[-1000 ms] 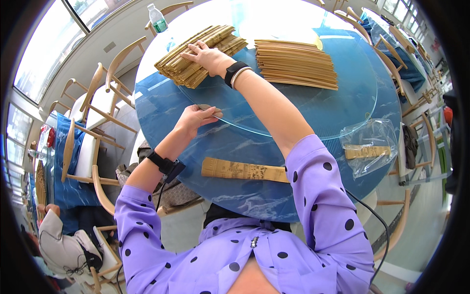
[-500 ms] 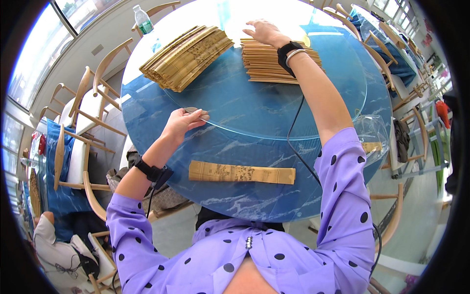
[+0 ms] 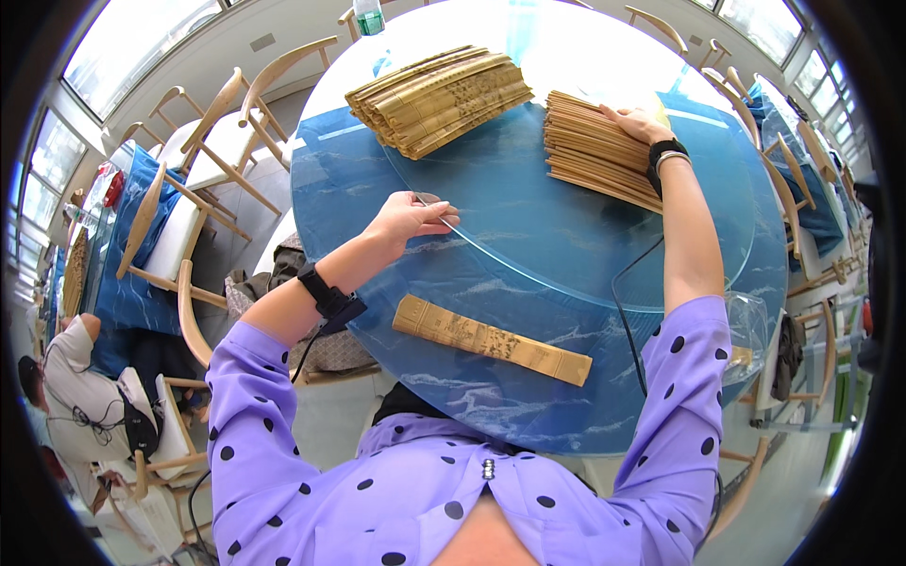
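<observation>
My right hand [image 3: 640, 124] rests on a stack of thin brown bamboo sticks [image 3: 595, 146], fingers stretched over its upper part. My left hand [image 3: 412, 223] is closed, thumb against fingers, on a small flat grey piece [image 3: 427, 199] by the edge of the glass disc. Its exact kind I cannot make out. In front of me lies one folded, pleated strip of yellow-brown printed paper [image 3: 491, 340], tilted down to the right. A thick pile of similar folded papers [image 3: 439, 99] sits farther back, left of the sticks.
A round clear glass disc [image 3: 528, 269] lies on the blue marbled tabletop [image 3: 453, 377]. A black cable [image 3: 620, 311] crosses the table's right part. A clear plastic bag [image 3: 746, 325] is at the right edge, and a bottle [image 3: 369, 17] at the far left. Wooden chairs [image 3: 226, 141] stand around.
My right hand has come down from above the sticks onto them. The left hand still pinches the grey piece. The view has shifted, so the table things appear turned and farther right.
</observation>
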`<state>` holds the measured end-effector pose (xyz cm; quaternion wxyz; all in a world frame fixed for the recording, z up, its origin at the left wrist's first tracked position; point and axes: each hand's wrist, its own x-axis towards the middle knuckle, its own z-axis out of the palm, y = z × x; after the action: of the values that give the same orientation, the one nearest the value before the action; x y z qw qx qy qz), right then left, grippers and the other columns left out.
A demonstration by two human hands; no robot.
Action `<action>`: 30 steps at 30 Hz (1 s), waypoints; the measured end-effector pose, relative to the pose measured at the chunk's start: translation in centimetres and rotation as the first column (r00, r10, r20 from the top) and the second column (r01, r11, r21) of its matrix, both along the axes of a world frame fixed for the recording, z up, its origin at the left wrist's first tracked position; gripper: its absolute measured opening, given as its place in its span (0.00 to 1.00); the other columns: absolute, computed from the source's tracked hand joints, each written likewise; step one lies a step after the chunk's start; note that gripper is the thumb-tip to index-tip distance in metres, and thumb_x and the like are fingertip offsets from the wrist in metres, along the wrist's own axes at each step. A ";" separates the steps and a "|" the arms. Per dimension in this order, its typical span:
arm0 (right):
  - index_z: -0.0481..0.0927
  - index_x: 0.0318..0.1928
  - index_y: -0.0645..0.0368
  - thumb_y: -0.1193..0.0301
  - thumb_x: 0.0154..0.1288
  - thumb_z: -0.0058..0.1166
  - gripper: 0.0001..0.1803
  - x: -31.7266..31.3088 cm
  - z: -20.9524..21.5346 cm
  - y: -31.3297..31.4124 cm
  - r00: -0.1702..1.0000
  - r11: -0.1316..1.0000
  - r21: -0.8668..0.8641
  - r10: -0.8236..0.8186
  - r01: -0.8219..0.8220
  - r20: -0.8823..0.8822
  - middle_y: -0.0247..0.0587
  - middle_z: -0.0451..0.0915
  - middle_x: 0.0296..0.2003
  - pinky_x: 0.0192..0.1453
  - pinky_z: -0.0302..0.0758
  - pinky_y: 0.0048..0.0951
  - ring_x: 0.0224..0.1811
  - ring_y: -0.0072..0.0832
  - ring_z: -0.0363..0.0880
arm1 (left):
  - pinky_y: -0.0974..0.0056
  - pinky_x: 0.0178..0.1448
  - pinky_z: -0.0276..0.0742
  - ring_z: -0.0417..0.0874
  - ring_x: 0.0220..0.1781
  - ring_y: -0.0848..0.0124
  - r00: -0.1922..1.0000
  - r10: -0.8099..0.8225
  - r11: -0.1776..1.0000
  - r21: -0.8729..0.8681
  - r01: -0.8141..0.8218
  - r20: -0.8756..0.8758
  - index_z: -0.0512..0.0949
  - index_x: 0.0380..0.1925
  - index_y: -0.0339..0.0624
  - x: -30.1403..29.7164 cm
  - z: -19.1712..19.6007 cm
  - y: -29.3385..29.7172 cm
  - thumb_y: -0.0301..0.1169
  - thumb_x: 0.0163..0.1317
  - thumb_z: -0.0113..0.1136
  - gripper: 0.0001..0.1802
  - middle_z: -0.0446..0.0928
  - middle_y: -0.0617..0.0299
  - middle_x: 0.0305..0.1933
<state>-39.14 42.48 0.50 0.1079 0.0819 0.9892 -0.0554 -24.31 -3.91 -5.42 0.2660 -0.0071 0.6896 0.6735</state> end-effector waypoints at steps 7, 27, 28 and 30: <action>0.76 0.71 0.49 0.24 0.70 0.24 0.51 1.1 -0.8 -0.3 0.995 0.998 0.057 0.013 -0.008 -0.103 0.52 0.70 0.72 0.82 0.57 0.45 0.76 0.48 0.66 | 0.62 0.63 0.84 0.86 0.54 0.65 0.998 0.054 0.996 -0.065 -0.057 -0.040 0.72 0.58 0.22 -0.1 0.3 0.4 0.35 0.73 0.65 0.26 0.81 0.47 0.54; 0.67 0.75 0.60 0.30 0.76 0.23 0.50 0.8 -3.8 1.1 0.931 0.976 -0.207 -0.009 -0.072 -0.365 0.54 0.67 0.74 0.84 0.53 0.39 0.81 0.46 0.58 | 0.66 0.54 0.84 0.86 0.46 0.69 0.952 0.096 0.995 0.040 -0.089 -0.291 0.68 0.64 0.27 11.4 2.8 -2.3 0.29 0.72 0.63 0.26 0.79 0.53 0.50; 0.67 0.75 0.60 0.30 0.76 0.24 0.51 1.2 -2.9 0.1 0.928 0.969 -0.230 0.002 -0.094 -0.374 0.54 0.67 0.74 0.84 0.53 0.39 0.81 0.46 0.59 | 0.67 0.53 0.83 0.85 0.45 0.71 0.914 0.087 0.996 0.032 -0.081 -0.396 0.70 0.64 0.29 12.8 2.5 -3.3 0.28 0.73 0.63 0.24 0.79 0.55 0.49; 0.67 0.75 0.61 0.29 0.76 0.24 0.51 2.5 -1.1 -1.5 0.922 0.955 -0.267 0.014 -0.127 -0.388 0.53 0.67 0.75 0.84 0.54 0.39 0.81 0.44 0.59 | 0.71 0.48 0.81 0.83 0.42 0.78 0.858 0.120 0.992 0.034 -0.119 -0.499 0.77 0.58 0.34 16.5 2.5 -4.9 0.26 0.73 0.61 0.16 0.80 0.62 0.44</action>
<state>-36.60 41.00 -0.64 -0.0742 0.0168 0.9749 -0.2092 -7.82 -8.82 -2.92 0.0361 0.1248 0.7324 0.6683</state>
